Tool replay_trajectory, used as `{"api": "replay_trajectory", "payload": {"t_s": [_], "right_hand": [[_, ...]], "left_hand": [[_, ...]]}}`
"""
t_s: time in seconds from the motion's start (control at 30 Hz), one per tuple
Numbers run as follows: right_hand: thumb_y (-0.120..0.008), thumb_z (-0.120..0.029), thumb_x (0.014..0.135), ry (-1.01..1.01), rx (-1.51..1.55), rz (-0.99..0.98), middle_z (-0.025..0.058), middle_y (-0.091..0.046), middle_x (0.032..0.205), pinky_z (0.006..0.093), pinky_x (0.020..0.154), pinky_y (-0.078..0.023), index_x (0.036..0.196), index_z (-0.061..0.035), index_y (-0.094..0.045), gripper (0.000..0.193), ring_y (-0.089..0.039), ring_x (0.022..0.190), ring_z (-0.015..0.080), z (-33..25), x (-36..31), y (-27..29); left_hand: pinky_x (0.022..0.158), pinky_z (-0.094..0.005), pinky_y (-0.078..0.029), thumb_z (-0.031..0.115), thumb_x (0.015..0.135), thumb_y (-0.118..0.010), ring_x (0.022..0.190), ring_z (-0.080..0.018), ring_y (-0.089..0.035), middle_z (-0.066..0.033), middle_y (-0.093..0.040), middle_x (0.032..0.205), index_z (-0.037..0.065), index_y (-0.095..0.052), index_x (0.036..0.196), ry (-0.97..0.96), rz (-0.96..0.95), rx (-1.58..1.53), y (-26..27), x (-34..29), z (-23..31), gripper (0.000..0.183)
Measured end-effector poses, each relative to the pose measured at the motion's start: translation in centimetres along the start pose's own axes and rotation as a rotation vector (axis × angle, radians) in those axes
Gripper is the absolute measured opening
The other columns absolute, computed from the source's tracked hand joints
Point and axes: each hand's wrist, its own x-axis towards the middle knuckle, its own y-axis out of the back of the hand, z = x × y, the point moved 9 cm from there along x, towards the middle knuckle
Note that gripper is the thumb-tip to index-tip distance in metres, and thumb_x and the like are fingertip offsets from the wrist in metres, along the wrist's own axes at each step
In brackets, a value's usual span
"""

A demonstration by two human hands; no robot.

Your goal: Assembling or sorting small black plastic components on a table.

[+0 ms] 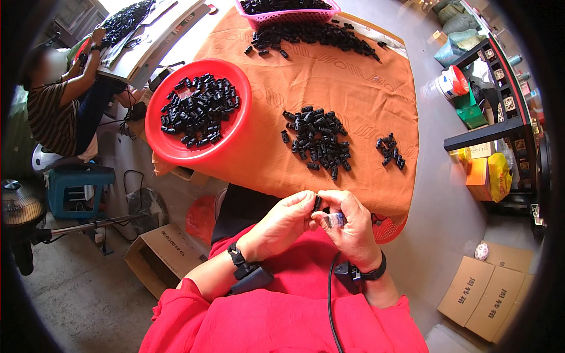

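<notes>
– Where's the small, black, tube-shaped piece [318, 203]?
– Just below the frame's middle. The left hand [286, 219] and right hand [352, 226] pinch it in their fingertips.
– How should they hold it?
– Snug but gentle, I'd say: it looks hard, shiny and slippery. Above lies wrinkly orange cloth [371, 185].

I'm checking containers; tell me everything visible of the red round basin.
The red, round, plastic-looking basin has a smooth rim and a sloping inner wall. It sits open side up at the left of the orange patterned cloth, overlapping its edge in this view. Small black cylindrical parts lie heaped inside; no hand touches it. Its underside is hidden.
</notes>
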Motion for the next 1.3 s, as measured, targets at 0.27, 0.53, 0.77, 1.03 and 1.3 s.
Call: {"api": "replay_trajectory", "payload": {"t_s": [0.27,0.53,0.77,1.03,1.3], "right_hand": [[-0.072,-0.004,0.085,0.013,0.045,-0.001,0.0111,-0.067,0.093,0.0333,0.071,-0.054,0.115,-0.0034,-0.062,0.032,-0.067,0.079,0.024,0.0,-0.3,0.1],[-0.064,-0.029,0.097,-0.024,-0.066,-0.04,0.0116,-0.068,0.096,0.0387,0.079,-0.048,0.108,-0.0043,-0.063,0.027,-0.063,0.085,0.0287,-0.4,0.1,1.5],[-0.059,-0.015,0.099,-0.002,-0.169,0.101,0.0111,-0.064,0.084,0.0407,0.072,-0.046,0.097,-0.0049,-0.06,0.011,-0.061,0.077,0.0317,-0.6,-0.1,1.6],[-0.061,-0.015,0.097,0.058,-0.267,0.069,0.0123,-0.063,0.087,0.0423,0.071,-0.046,0.097,-0.0053,-0.059,0.01,-0.06,0.075,0.0333,-2.1,1.1,0.9],[-0.059,-0.012,0.097,0.097,-0.187,0.104,0.012,-0.063,0.084,0.0411,0.07,-0.05,0.097,-0.005,-0.06,0.007,-0.062,0.076,0.0333,-1.9,1.2,1.0]], "left_hand": [[0.086,-0.029,-0.048,0.035,0.103,-0.056,0.095,-0.0103,-0.058,-0.0001,-0.06,0.104,0.01,-0.059,0.108,-0.017,-0.018,0.054,0.3,0.1,-0.3,0.025],[0.064,-0.0234,-0.04,0.035,0.106,-0.049,0.073,-0.0087,-0.049,0.0004,-0.056,0.084,0.009,-0.057,0.105,-0.129,0.083,0.241,0.0,-0.6,1.1,0.028],[0.06,-0.0227,-0.036,0.036,0.106,-0.049,0.068,-0.0081,-0.045,0.0012,-0.053,0.081,0.009,-0.057,0.103,-0.137,0.108,0.267,0.1,-0.6,1.2,0.029],[0.062,-0.0232,-0.038,0.033,0.105,-0.051,0.074,-0.0099,-0.05,-0.0003,-0.057,0.085,0.009,-0.056,0.107,-0.114,0.118,0.127,0.4,-0.6,1.1,0.025],[0.064,-0.0234,-0.039,0.034,0.104,-0.052,0.076,-0.0098,-0.052,-0.0006,-0.058,0.086,0.009,-0.056,0.108,-0.119,0.089,0.121,0.1,-0.5,2.2,0.025]]}}
